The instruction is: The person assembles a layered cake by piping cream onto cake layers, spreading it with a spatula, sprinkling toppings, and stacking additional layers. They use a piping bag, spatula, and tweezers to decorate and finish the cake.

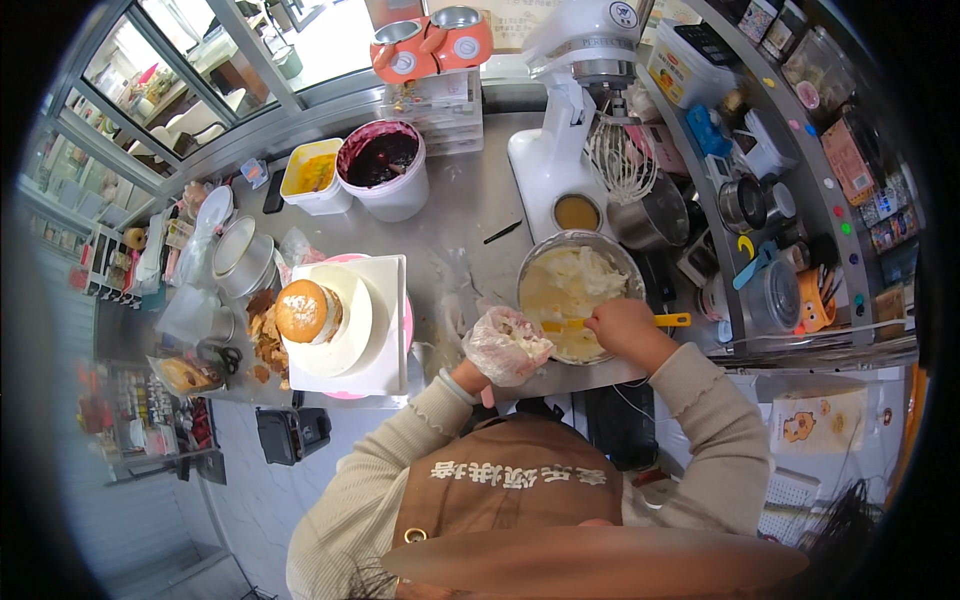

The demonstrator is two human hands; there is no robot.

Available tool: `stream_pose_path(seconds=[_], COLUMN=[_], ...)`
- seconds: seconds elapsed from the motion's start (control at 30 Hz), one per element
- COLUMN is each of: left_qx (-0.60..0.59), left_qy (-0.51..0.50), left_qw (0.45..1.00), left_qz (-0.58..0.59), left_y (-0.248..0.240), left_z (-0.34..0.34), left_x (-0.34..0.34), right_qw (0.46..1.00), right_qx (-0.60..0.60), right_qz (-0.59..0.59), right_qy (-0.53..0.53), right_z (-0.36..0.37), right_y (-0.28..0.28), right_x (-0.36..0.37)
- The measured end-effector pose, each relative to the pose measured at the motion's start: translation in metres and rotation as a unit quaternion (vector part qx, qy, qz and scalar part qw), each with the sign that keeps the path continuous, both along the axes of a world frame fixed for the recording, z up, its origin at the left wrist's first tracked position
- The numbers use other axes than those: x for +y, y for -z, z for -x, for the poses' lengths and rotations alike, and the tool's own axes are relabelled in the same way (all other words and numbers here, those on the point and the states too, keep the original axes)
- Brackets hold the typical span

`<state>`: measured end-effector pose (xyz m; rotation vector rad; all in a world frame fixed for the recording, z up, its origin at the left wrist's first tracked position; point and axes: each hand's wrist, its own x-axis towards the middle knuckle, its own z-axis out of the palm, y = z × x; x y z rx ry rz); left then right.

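Observation:
My left hand [470, 375] is closed around a clear plastic piping bag [508, 348] at the near edge of the counter. Whitish cream shows in the bag's turned-out top, and the plastic hides most of the fingers. Just right of it, my right hand [625, 333] grips a spatula with a yellow handle [674, 320]. The spatula's other end reaches left across a metal bowl [526, 268]. Pale cream [592, 275] lies in that bowl, heaped toward the far right side.
A round sponge cake [308, 311] sits on a white plate [352, 338] at left, above a square board [391, 280]. Cake scraps [265, 335] lie beside it. Behind the bowl stands a stand mixer [562, 135]; a tub of dark purple filling [395, 200] is farther left. Shelves [850, 235] line the right.

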<state>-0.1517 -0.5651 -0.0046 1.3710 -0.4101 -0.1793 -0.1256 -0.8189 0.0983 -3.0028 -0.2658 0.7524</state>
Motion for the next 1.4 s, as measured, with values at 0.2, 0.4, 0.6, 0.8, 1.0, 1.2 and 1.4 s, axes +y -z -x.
stream_pose_path(seconds=[0.2,0.4,0.6,0.8,1.0,1.2,1.4], left_qx=[-0.319,-0.040,-0.163,-0.013,-0.035,0.137,0.339], left_qy=[0.027,0.044,0.043,0.060,0.020,0.109,0.220], left_qw=[0.902,0.997,0.981,0.996,0.991,0.904,0.713], left_qz=[-0.292,-0.044,-0.094,0.069,0.129,0.390,0.573], left_y=[0.019,0.009,-0.044,-0.059,-0.058,-0.056,-0.078], left_z=[-0.017,-0.020,-0.020,-0.023,-0.026,-0.025,-0.028], left_x=[0.011,0.020,0.019,0.031,0.040,0.058,0.044], right_qw=[0.949,0.958,0.879,0.649,0.777,0.861,0.866], right_qx=[0.061,0.010,-0.269,-0.347,-0.456,-0.492,-0.485], right_qz=[-0.253,-0.272,0.122,0.320,0.124,-0.129,-0.121], right_qy=[0.177,0.095,-0.374,-0.597,-0.416,0.005,-0.002], right_z=[0.001,0.009,0.027,0.084,0.103,0.100,0.106], right_y=[-0.014,-0.103,-0.156,-0.169,-0.230,-0.201,-0.125], right_x=[-0.058,-0.050,0.074,0.143,0.098,0.035,0.050])
